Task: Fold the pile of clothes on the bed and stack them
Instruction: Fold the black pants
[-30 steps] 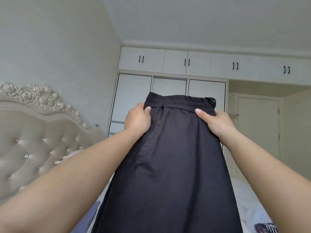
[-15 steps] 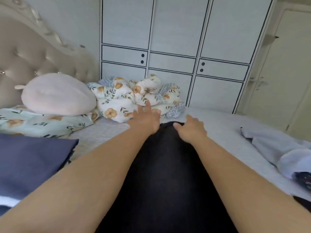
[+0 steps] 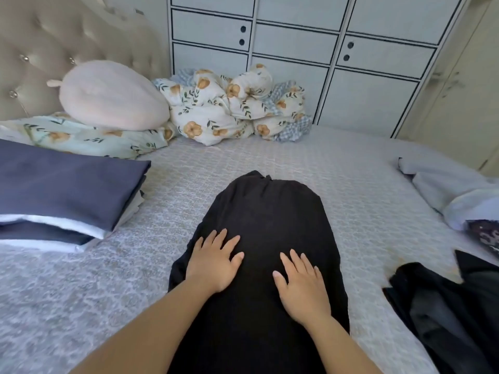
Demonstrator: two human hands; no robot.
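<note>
Black trousers (image 3: 270, 211) lie flat on the bed (image 3: 270, 157), waistband at the far end. My left hand (image 3: 214, 261) rests palm down on the left side of the cloth, fingers spread and straight. My right hand (image 3: 301, 282) lies flat beside it on the right side, fingers also spread. A stack of folded navy and white clothes (image 3: 62, 193) sits on the left of the bed. More dark clothes (image 3: 445, 311) lie crumpled at the right, and a pale garment (image 3: 453, 190) lies farther back on the right.
A pink plush cushion (image 3: 110, 95) sits on a floral pillow (image 3: 89, 139) against the tufted headboard (image 3: 54, 44). A bunched floral duvet (image 3: 232, 103) lies at the far edge. White wardrobe doors (image 3: 351, 63) stand behind the bed.
The trousers went from held up by the waistband to laid flat on the bed. Both hands let go and slid back toward me along the cloth.
</note>
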